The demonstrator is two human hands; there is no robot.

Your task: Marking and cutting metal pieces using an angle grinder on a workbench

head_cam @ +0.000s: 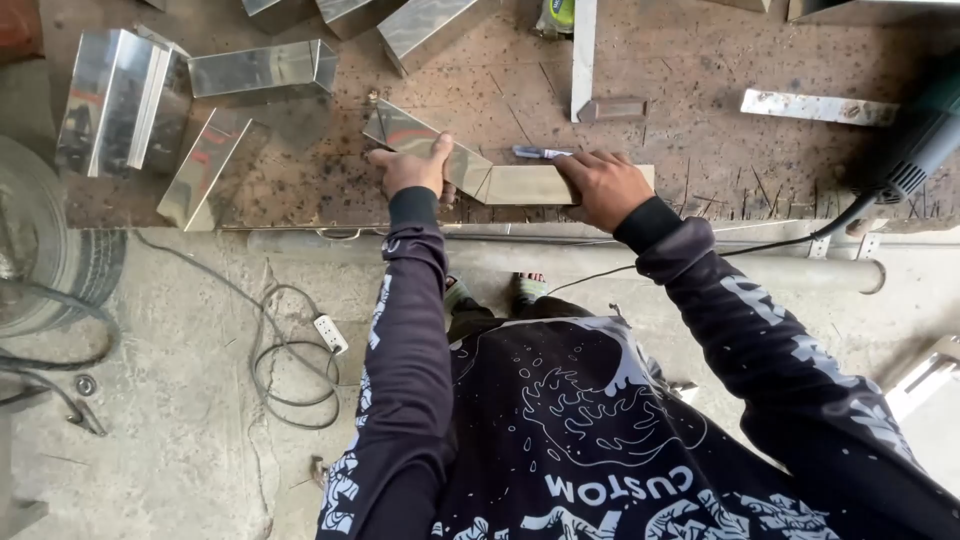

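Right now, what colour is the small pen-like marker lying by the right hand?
Light blue and white marker, seen in the head view.

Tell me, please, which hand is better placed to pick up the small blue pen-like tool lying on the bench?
Probably the right hand: its fingers lie just beside the blue tool, while the left hand presses the angled metal piece farther away.

I counted two bare hands on the bench, the left hand (412,168) and the right hand (602,188), each pressing one of two mitred steel tube pieces, a slanted piece (415,135) and a level piece (528,185), that met end to end. Around them I saw one blue marker pen (540,153), one power tool (925,140), and one white plug socket (331,333) on the floor.
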